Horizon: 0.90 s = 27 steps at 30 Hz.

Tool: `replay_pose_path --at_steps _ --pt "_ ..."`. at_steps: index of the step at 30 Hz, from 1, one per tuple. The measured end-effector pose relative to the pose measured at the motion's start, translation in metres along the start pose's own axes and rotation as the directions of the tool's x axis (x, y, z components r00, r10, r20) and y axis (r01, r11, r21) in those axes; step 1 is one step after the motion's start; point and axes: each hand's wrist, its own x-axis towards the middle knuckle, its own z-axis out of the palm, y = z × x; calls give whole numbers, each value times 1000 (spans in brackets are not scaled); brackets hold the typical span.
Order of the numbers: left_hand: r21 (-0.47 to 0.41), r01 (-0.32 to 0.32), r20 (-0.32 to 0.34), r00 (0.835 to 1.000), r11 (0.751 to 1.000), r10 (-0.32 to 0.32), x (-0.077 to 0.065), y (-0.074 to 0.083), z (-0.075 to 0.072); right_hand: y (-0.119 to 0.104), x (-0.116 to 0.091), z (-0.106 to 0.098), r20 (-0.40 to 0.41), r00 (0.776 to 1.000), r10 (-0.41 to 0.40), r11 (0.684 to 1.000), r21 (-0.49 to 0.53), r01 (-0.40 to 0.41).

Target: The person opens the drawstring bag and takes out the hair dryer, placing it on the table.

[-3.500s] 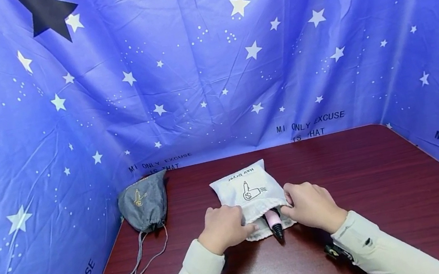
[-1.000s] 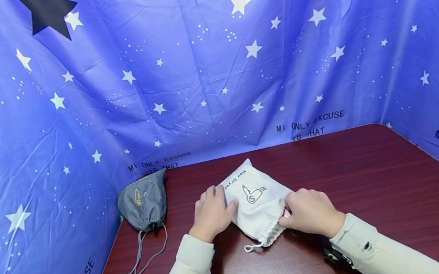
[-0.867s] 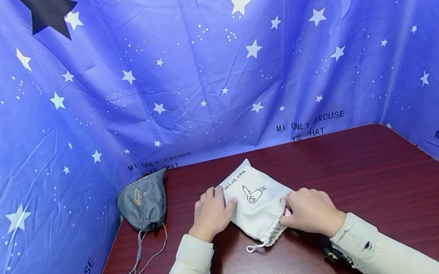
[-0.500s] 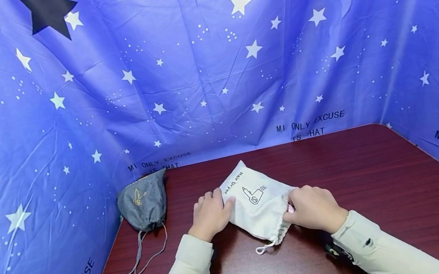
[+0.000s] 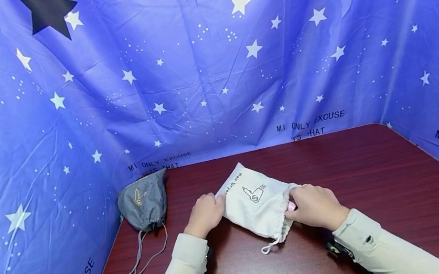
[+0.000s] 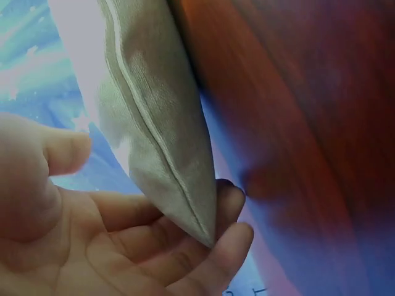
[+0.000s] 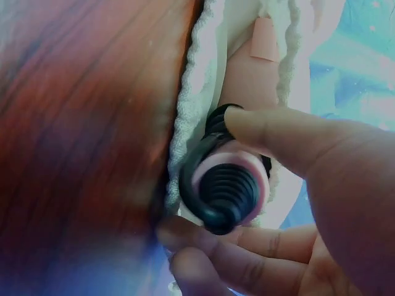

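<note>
A white drawstring bag (image 5: 253, 206) printed "Hair Dryer" lies on the table, its mouth turned to the lower right. At that mouth my right hand (image 5: 316, 205) holds a pink hair dryer (image 7: 262, 185) by its handle end, thumb above and fingers below. A black ribbed cord sleeve (image 7: 228, 188) and a looped black cord show there; most of the dryer is hidden inside the bag. On the opposite side is my left hand (image 5: 206, 214). The left wrist view shows its fingers under the bag's seamed corner (image 6: 176, 179), with the thumb apart from the cloth.
A grey drawstring bag (image 5: 144, 205) with a gold dryer print sits at the table's left edge, its cords (image 5: 138, 262) trailing forward. Around the dark red table (image 5: 385, 187) hang blue star-printed curtains (image 5: 200, 72). A white cord loop (image 5: 270, 247) sticks out from the bag's mouth.
The bag has turned from facing me to facing lower right. My right hand went from the bag's rim to the dryer handle; my left went from the rim to the bag's closed end.
</note>
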Motion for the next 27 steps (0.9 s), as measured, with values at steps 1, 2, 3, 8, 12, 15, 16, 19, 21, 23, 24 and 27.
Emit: replay_pose_path --at_steps 1,2,3,8,12,15,16,19,21,23,24,27 --pt "-7 6 -3 1000 1000 -6 1 -1 0 1 1 1 -4 1000 -5 1000 0 5" --pt "-14 13 -4 1000 1000 -13 1 -2 -1 2 1 2 -8 1000 -12 1000 3 12" --pt "-12 16 -5 1000 1000 -16 2 -3 -1 2 2 3 -11 1000 -19 1000 4 19" --pt "12 32 0 999 999 -32 3 -7 -3 5 3 6 5 998 -55 998 34 55" --pt "14 69 -1 998 997 -69 4 -8 -4 7 3 7 16 997 -70 997 43 69" --pt "11 94 0 996 996 -94 4 -8 -5 9 4 7 8 997 -79 996 39 78" --pt "14 98 2 995 995 -98 4 -8 -5 10 4 7 5 997 -81 996 37 81" --pt "38 109 13 994 993 -109 5 -7 -5 12 5 8 -1 997 -84 996 33 84" --pt "54 106 21 994 993 -108 5 -7 -5 13 5 9 1 997 -81 996 36 81" --pt "60 103 18 994 993 -104 4 -6 -5 14 6 10 2 997 -80 996 42 80" --pt "59 100 17 995 993 -101 4 -6 -6 14 6 10 2 997 -82 996 44 82" --pt "51 90 6 996 995 -90 3 -5 -6 15 6 10 -13 995 -96 994 42 96"
